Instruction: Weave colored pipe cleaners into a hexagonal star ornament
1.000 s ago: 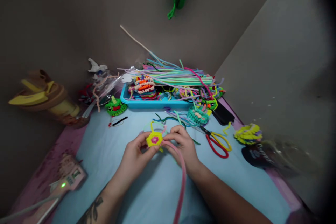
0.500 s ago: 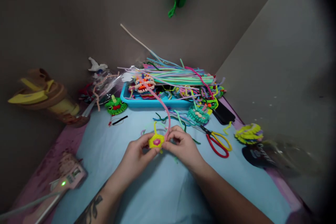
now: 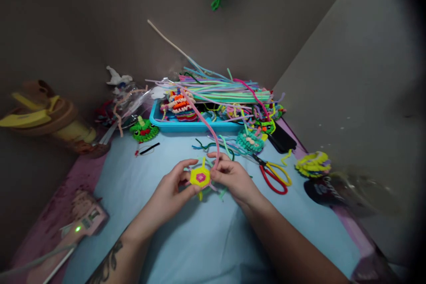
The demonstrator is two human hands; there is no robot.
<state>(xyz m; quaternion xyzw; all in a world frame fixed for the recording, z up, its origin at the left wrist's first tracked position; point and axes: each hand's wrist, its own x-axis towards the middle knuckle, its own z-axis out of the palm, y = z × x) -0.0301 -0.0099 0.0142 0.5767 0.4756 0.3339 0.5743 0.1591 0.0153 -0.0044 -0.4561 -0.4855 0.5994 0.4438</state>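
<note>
A small woven piece (image 3: 200, 177), yellow hexagon with a pink centre and thin spokes sticking out, is held between both hands above the light blue table cover (image 3: 186, 248). My left hand (image 3: 169, 191) pinches its left edge. My right hand (image 3: 233, 179) grips its right side together with a long pink pipe cleaner (image 3: 203, 120), which arcs up and away toward the tray.
A blue tray (image 3: 196, 126) heaped with coloured pipe cleaners stands at the back. Red-and-yellow scissors (image 3: 273, 176) lie right of my hands, near a black phone (image 3: 282, 140) and a teal woven piece (image 3: 250, 141). A green frog figure (image 3: 143, 129) and a pink glue gun (image 3: 83, 224) sit left.
The pink pipe cleaner has swung from trailing toward me to arcing away over the tray. Both hands have turned the yellow piece slightly and stay on it.
</note>
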